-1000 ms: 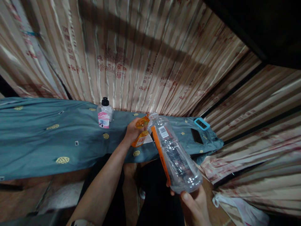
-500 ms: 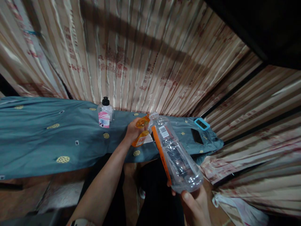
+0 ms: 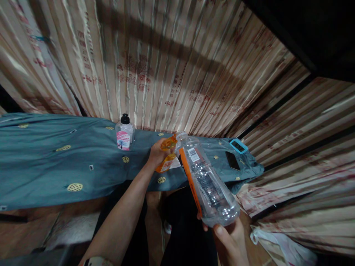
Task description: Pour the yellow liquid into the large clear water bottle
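My left hand (image 3: 156, 153) is closed around an orange see-through bottle (image 3: 167, 162) with a whitish label, partly hidden by my fingers. My right hand (image 3: 229, 238) grips the base of a large clear plastic bottle (image 3: 212, 186) with an orange label strip and a barcode. This clear bottle is tilted, base low and towards me, neck up and to the left. Its neck meets the top of the orange bottle; whether the two mouths touch cannot be made out.
A clear bottle with a black cap and pink label (image 3: 124, 136) stands on the teal pineapple-print cloth (image 3: 41, 159). A dark phone (image 3: 232, 160) and a blue-framed device (image 3: 238, 146) lie to the right. Striped curtains (image 3: 155, 66) hang behind. A white bag (image 3: 280, 245) is at lower right.
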A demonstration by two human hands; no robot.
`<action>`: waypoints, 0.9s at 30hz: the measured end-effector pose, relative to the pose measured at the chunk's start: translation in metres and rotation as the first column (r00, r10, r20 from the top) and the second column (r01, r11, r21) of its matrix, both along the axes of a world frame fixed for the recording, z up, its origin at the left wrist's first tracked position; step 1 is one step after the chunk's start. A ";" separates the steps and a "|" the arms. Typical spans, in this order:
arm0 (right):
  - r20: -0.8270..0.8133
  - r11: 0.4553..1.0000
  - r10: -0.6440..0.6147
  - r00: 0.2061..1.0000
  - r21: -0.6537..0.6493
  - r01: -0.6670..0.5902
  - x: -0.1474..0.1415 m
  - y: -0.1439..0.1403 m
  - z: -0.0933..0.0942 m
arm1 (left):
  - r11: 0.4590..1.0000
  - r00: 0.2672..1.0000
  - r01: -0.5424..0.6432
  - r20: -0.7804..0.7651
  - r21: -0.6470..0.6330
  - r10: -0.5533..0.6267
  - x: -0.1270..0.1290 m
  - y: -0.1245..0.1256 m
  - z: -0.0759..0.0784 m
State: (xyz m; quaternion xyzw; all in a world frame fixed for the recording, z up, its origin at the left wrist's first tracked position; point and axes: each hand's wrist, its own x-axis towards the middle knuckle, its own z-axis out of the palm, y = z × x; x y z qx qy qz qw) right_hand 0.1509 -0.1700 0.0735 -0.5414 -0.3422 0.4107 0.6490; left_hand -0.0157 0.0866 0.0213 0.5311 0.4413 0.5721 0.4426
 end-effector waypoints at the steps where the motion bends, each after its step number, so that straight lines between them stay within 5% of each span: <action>1: 0.000 1.000 -0.001 1.000 -0.002 0.001 0.000 0.000 0.000 | 1.000 1.000 -0.006 -0.004 0.002 0.006 0.000 0.000 0.001; 27: -0.012 1.000 0.015 1.000 -0.003 -0.015 -0.003 -0.001 -0.002 | 0.999 0.999 0.020 0.042 -0.041 -0.019 0.001 -0.005 0.008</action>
